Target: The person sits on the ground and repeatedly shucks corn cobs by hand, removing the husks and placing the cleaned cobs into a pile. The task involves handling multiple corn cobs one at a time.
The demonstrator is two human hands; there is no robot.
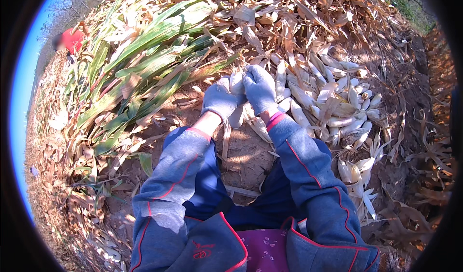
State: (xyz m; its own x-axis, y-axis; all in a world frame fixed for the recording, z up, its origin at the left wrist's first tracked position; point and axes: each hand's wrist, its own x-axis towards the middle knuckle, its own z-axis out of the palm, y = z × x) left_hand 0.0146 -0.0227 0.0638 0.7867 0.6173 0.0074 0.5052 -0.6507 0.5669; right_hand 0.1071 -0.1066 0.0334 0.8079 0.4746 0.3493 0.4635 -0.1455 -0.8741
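Both hands wear light grey-blue knit gloves and meet in front of me over a pale corn ear in its husk (237,83). My left hand (220,96) is closed around its left side, and my right hand (259,87) grips the husk from the right with curled fingers. Part of the ear is hidden by the gloves. Just right of my right hand lies a pile of pale corn ears (334,109), many still in husks. Dry husk strips hang and lie below the hands.
Green and yellow corn stalks (152,66) lie in a heap at the left. Dry stalks and leaves (289,11) cover the ground ahead. Peeled-back white husks (358,170) lie on the soil at the right. A person in red (72,40) is far off at the upper left.
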